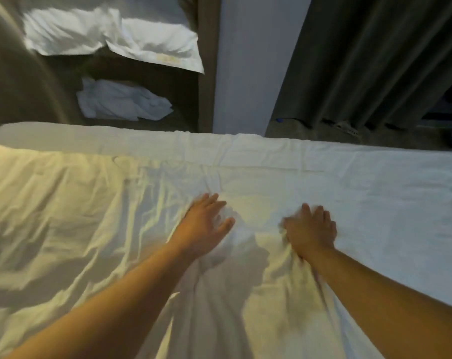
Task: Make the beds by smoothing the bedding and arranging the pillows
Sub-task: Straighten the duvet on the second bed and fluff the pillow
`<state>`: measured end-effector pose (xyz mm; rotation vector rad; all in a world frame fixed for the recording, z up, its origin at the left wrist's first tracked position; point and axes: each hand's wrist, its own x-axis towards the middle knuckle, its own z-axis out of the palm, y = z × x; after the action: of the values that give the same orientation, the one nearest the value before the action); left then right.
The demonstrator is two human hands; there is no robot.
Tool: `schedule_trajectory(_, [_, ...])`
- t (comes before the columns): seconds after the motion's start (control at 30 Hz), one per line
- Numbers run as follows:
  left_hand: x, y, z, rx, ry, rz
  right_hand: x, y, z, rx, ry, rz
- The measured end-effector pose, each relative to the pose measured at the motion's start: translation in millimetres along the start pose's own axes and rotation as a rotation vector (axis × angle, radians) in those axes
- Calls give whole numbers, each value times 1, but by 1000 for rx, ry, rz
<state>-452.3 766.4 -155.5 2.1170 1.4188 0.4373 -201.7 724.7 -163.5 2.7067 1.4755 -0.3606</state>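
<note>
Bedding [323, 182] fills the lower two-thirds of the frame, creased at lower left and smoother at right. Beyond its far edge, at upper left, white pillows [152, 45] lie above a crumpled white cloth [121, 101]. A dark curtain [375, 60] hangs at upper right. Your left hand [206, 224] lies flat at centre, fingers spread on the sheet. Your right hand [310, 229], just beside it, presses down with its fingers close together, and fabric bunches at its thumb.

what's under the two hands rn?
Only the wrinkled white sheet: left hand lies flat on it, right hand presses it, fabric bunched beside its thumb. Whatever lies beneath the sheet is covered.
</note>
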Motion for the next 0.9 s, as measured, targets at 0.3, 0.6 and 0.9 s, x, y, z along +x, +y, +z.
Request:
schedule_trajectory(0.3, [-105, -196, -176, 691, 206, -511, -107, -253, 29, 147, -11, -760])
schedule_trajectory(0.6, [-76, -268, -107, 543, 157, -557, -79, -278, 109, -113, 79, -681])
schedule_trajectory(0.9, [-103, -274, -300, 800, 386, -254, -109, -363, 42, 208, 87, -869])
